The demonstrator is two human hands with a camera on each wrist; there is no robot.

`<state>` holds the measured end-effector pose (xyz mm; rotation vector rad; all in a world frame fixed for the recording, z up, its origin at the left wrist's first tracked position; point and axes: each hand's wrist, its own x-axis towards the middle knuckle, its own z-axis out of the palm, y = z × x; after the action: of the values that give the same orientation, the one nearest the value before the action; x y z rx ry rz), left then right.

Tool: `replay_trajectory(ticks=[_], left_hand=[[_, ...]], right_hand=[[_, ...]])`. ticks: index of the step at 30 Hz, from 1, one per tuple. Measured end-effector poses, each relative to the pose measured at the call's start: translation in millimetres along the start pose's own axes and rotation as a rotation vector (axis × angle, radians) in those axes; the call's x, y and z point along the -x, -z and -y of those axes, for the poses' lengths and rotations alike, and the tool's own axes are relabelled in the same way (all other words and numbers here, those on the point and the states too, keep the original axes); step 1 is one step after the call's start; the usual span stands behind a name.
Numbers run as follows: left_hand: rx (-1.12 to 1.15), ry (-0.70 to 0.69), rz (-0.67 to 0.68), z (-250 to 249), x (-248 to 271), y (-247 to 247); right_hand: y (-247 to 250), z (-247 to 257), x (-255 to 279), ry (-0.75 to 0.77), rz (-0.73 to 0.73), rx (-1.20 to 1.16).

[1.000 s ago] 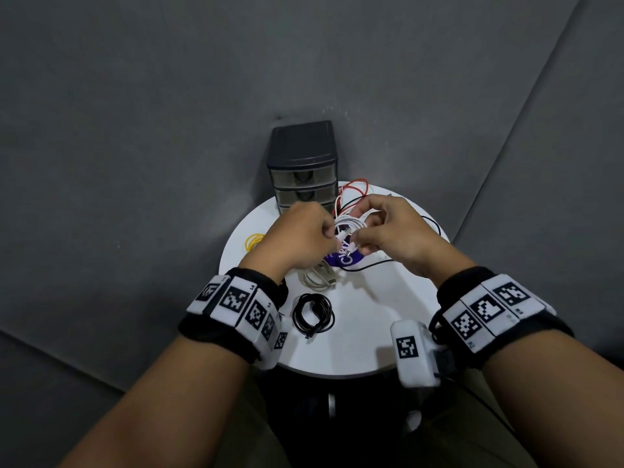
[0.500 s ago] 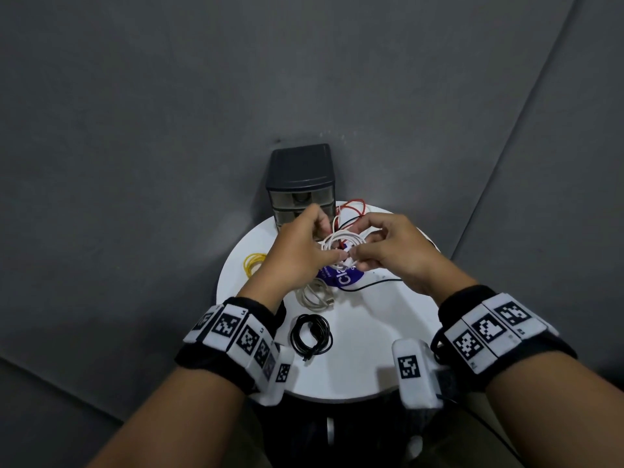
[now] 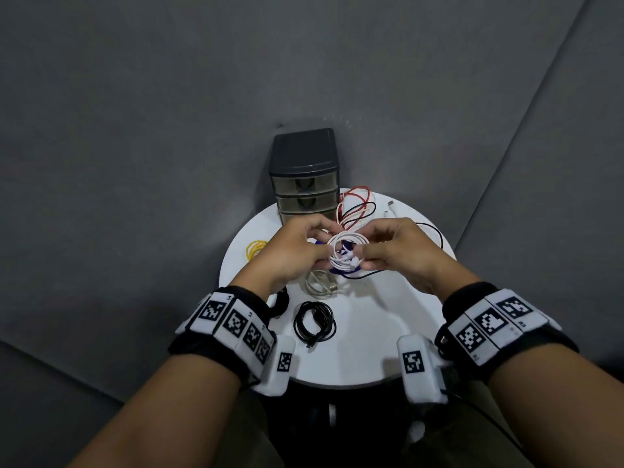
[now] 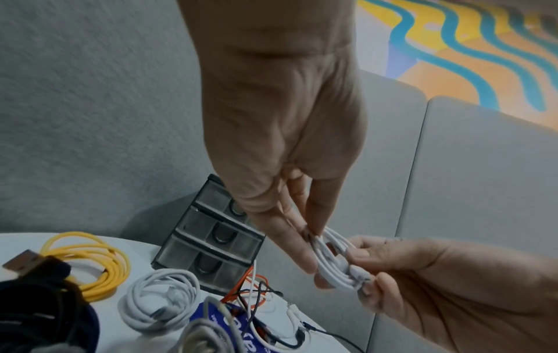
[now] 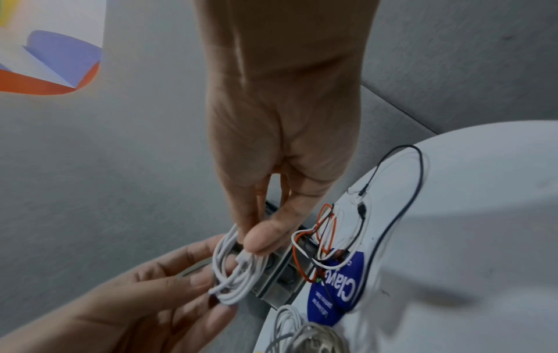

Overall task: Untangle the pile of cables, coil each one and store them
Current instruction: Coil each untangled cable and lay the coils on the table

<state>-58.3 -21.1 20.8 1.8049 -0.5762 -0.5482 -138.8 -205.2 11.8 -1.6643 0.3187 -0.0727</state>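
A coiled white cable (image 3: pixel 344 249) hangs between both hands above the round white table (image 3: pixel 368 332). My left hand (image 3: pixel 297 251) pinches the coil's left side, seen as white cable (image 4: pixel 332 260) in the left wrist view. My right hand (image 3: pixel 391 246) pinches its right side and loose end, the white cable (image 5: pixel 232 267) showing in the right wrist view. A tangle of red, black and white cables (image 3: pixel 356 207) lies behind the hands. A dark drawer unit (image 3: pixel 305 173) stands at the table's back edge, drawers closed.
Coiled cables lie on the table: yellow (image 3: pixel 255 248) at left, beige (image 3: pixel 320 282) and black (image 3: pixel 314 324) near the front, another white coil (image 4: pixel 160 298). A blue round sticker (image 5: pixel 335 286) sits under the tangle. A thin black cable (image 3: pixel 429 231) loops at right. Grey cushions surround the table.
The hands have drawn slightly apart and the white coil now shows as an open ring between them. The camera view has shifted a little.
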Motion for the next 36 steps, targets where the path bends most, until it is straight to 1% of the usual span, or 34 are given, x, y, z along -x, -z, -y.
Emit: replay_trajectory(ticks=[4,7,10,13,16,18,23,26,28,29,33,36], left_hand=[[0.026,0.019,0.022,3.9,-0.3,-1.5],[-0.047,0.050,0.028,12.0,-2.4,-8.6],[-0.212,0.069,0.037,23.3,-7.3,-15.4],[-0.490,0.026,0.066,28.9,-11.6,-21.4],[-0.662,0.029,0.144,33.6,-14.2,-25.8],[-0.751,0.043,0.203,37.8,-14.6,-28.0],[-0.873,0.012,0.286,36.9,-16.2,-30.2],[-0.906,-0.001,0.343,34.6,-18.2,-30.5],[-0.902,-0.012,0.359,30.4,-21.2,-28.5],[-0.894,-0.028,0.343,27.0,-24.2,-25.8],[-0.865,-0.087,0.183,11.7,-40.4,-6.7],[-0.855,-0.058,0.168,2.8,-56.0,-0.6]], right_hand=[[-0.1,-6.5,0.9,-0.037,0.024,-0.075],[-0.6,-19.1,-0.5,-0.075,-0.008,-0.043],[-0.5,-33.6,0.2,-0.159,-0.001,-0.026],[2.1,-44.6,1.4,-0.251,0.045,0.006],[2.6,-52.5,1.7,-0.317,0.077,0.056],[0.9,-57.3,1.8,-0.332,0.092,0.127],[-2.4,-68.4,1.0,-0.321,0.127,0.261],[-2.5,-66.1,2.0,-0.296,0.171,0.332],[-0.3,-61.0,1.1,-0.264,0.194,0.421],[2.7,-58.5,-0.3,-0.237,0.177,0.487],[27.1,-50.7,-7.5,-0.107,0.073,0.741],[45.0,-50.9,-18.2,-0.074,0.026,0.967]])
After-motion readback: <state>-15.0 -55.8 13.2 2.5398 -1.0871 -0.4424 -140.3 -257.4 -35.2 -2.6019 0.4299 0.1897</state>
